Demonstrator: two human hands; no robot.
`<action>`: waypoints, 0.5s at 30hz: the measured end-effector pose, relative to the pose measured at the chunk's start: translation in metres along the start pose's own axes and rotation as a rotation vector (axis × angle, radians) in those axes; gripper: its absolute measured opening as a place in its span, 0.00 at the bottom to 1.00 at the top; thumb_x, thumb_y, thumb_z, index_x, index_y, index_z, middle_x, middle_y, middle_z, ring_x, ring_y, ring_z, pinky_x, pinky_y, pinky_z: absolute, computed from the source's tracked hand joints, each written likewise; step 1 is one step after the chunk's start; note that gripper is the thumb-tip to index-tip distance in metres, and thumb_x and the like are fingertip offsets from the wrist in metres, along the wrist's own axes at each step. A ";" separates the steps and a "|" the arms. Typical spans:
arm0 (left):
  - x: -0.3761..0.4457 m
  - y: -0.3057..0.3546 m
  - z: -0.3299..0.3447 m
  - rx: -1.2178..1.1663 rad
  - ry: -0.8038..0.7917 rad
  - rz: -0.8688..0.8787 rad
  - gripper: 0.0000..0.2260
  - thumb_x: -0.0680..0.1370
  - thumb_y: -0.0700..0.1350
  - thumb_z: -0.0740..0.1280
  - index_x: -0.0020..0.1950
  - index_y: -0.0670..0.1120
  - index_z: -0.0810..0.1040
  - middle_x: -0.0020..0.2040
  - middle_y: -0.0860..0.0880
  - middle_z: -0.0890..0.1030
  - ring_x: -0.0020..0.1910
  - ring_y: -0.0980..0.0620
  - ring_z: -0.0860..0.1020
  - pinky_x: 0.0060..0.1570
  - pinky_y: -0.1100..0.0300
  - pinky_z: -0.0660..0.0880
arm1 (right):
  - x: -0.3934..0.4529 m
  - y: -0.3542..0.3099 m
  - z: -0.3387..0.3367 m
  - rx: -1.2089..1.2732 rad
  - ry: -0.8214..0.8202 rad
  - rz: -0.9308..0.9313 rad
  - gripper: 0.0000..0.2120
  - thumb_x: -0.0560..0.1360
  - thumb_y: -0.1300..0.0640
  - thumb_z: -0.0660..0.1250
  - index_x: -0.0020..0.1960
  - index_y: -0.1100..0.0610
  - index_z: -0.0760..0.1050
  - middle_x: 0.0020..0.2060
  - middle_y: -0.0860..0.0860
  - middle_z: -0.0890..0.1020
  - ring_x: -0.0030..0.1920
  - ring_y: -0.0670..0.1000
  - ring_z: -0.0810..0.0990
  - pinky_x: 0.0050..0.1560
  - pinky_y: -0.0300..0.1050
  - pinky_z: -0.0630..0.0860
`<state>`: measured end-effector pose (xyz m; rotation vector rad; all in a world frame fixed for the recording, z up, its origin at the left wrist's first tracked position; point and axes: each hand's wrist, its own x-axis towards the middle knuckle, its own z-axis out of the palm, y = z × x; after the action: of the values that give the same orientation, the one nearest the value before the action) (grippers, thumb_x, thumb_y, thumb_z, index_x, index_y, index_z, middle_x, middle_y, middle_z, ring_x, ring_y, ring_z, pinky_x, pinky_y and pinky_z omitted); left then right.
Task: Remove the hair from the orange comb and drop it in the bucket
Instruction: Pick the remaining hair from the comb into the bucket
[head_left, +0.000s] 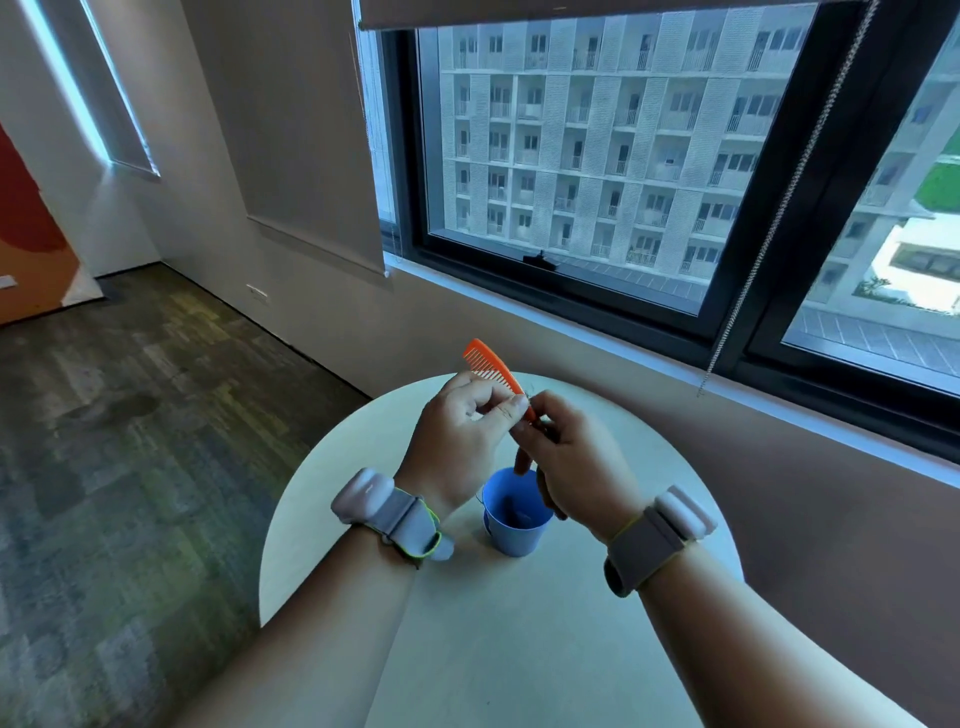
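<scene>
The orange comb (488, 364) is held up above the round white table (519, 623), its toothed end pointing up and left. My left hand (462, 436) pinches it near the middle. My right hand (566, 462) closes on the comb's lower end, where a few thin dark hairs show near the fingertips. Below both hands a small blue bucket (514, 535) stands upright on the table, with something dark inside it. Each wrist wears a grey band.
The table stands close to a brown wall under a large black-framed window (597, 171). A blind's bead chain (769, 234) hangs at the right. Carpeted floor (130, 441) stretches to the left.
</scene>
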<state>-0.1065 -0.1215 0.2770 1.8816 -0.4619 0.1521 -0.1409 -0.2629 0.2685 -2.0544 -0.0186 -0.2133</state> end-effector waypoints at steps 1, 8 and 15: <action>0.000 0.001 -0.001 -0.060 0.005 -0.020 0.10 0.76 0.50 0.68 0.39 0.47 0.82 0.44 0.52 0.79 0.47 0.54 0.78 0.50 0.60 0.73 | 0.000 0.000 0.001 0.010 -0.006 -0.003 0.08 0.80 0.51 0.65 0.45 0.54 0.72 0.33 0.54 0.83 0.22 0.44 0.73 0.23 0.32 0.64; -0.005 0.013 0.001 -0.429 0.014 -0.170 0.07 0.78 0.43 0.69 0.47 0.40 0.82 0.40 0.50 0.81 0.34 0.64 0.74 0.35 0.75 0.68 | 0.007 0.008 -0.001 -0.325 0.095 -0.116 0.09 0.80 0.52 0.64 0.45 0.56 0.69 0.29 0.49 0.72 0.31 0.51 0.68 0.34 0.48 0.65; -0.002 0.004 -0.005 0.115 0.129 0.030 0.04 0.72 0.46 0.74 0.38 0.49 0.82 0.28 0.57 0.77 0.29 0.58 0.72 0.34 0.66 0.69 | 0.003 0.009 0.002 -0.541 0.034 -0.057 0.15 0.81 0.41 0.57 0.51 0.53 0.71 0.37 0.51 0.75 0.39 0.56 0.72 0.35 0.47 0.65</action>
<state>-0.1093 -0.1179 0.2816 1.9636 -0.4002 0.3240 -0.1365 -0.2660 0.2607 -2.5904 0.0025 -0.3140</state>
